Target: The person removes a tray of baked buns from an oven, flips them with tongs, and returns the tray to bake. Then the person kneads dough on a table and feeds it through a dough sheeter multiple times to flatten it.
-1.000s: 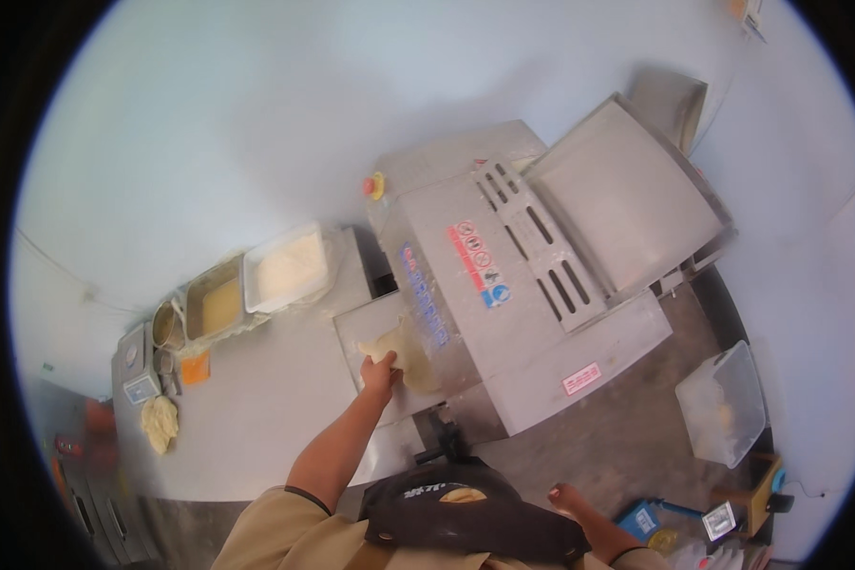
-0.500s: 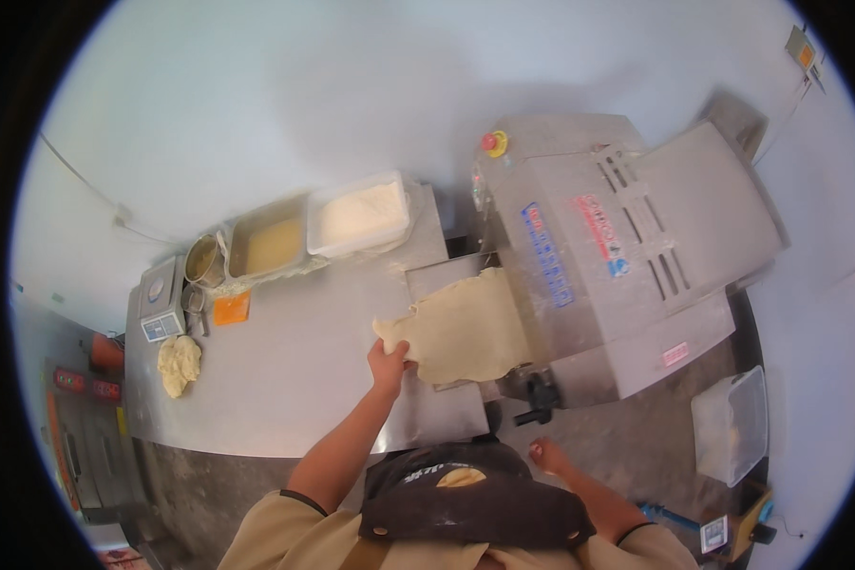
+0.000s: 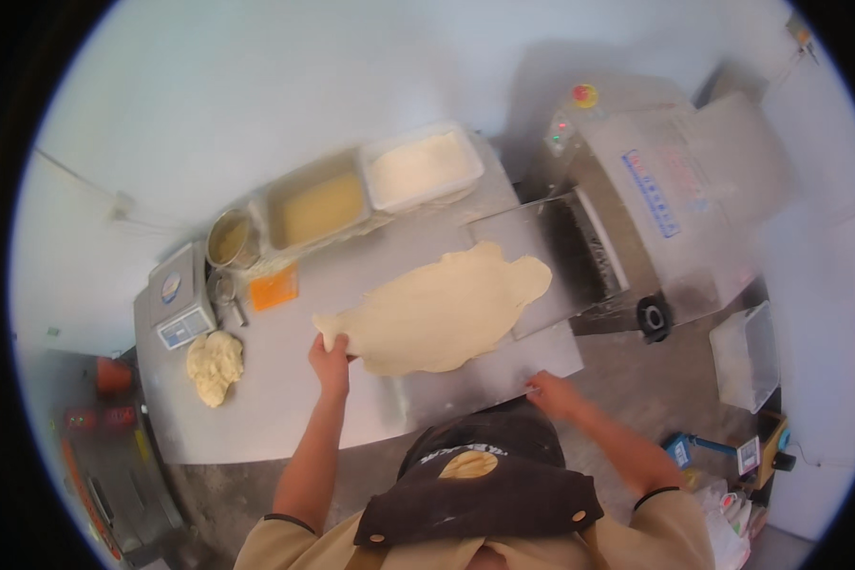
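A wide, thin sheet of pale dough (image 3: 446, 309) lies stretched from the steel table onto the metal chute of the dough-rolling machine (image 3: 655, 199). My left hand (image 3: 331, 353) grips the sheet's left end just above the table. My right hand (image 3: 549, 391) rests with fingers spread on the table's front edge (image 3: 503, 380), holding nothing. A lump of rough dough (image 3: 215, 363) sits at the table's left end.
A digital scale (image 3: 176, 296), a metal pot (image 3: 228, 239), an orange card (image 3: 274, 287), a tray of yellowish liquid (image 3: 318, 207) and a tray of white flour (image 3: 423, 166) line the back of the table. A white tub (image 3: 746, 356) stands on the floor at right.
The dough sheet has come out of the machine and been drawn left across the table by my left hand. My right hand has risen to the table's edge.
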Tool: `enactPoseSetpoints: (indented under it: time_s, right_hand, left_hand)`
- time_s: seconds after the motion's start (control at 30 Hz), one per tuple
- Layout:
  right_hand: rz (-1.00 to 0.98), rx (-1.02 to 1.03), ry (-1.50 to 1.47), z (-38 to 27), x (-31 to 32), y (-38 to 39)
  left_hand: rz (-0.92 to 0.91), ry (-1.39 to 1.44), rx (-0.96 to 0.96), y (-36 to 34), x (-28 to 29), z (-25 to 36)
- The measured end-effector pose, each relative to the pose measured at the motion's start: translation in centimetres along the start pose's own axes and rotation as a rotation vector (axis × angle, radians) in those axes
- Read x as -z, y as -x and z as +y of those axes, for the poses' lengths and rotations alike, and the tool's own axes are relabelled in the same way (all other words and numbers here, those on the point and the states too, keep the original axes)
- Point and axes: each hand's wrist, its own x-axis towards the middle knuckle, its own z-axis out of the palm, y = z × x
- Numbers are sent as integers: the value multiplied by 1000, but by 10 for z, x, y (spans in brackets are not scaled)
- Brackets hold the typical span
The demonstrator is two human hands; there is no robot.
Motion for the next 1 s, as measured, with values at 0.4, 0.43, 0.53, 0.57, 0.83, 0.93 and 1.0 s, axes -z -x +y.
enactPoseSetpoints:
  time_s: [0.4,0.43,0.53,0.57,0.83,0.93,1.0]
  right_hand:
    - [259,103,-4,-76,9,-160]
    - [389,99,41,-79,4,-177]
    - [637,56,171,-94,-9,-219]
    - [625,12,218,-100,-12,-227]
    - [91,-385,-898,-99,-8,-263]
    - [136,-269,-790,-188,-44,-261]
    - [11,-93,-465,-263,-78,-258]
  left_hand:
    - [-425,-685,-181,-46,39,-49]
    - [-408,-829,-258,-49,39,-52]
    - [-349,-1194,-341,-56,39,-60]
    - [-334,-1265,-271,-60,37,-63]
    - [-463,-1252,-302,-62,44,-79]
    - [-472,-1085,-326,-61,58,-88]
    - [-404,-825,-337,-73,74,-108]
